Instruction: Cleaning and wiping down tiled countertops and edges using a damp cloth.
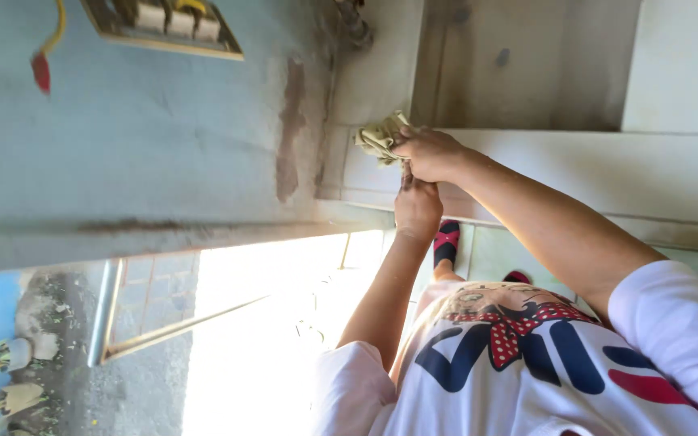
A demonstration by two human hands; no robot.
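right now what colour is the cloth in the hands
Pale yellowish-green, crumpled cloth, gripped by the upper hand; the head view shows it best.

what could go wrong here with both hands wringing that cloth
1. Both hands, right hand and left hand, are closed on the yellowish cloth, so neither is free to steady the person.
2. Anything squeezed out may drip onto the feet in red and black slippers.
3. The cloth sits close to the stained wall and could rub against it.

Home porch: tiled ledge (575, 173), potted plants (10, 354)
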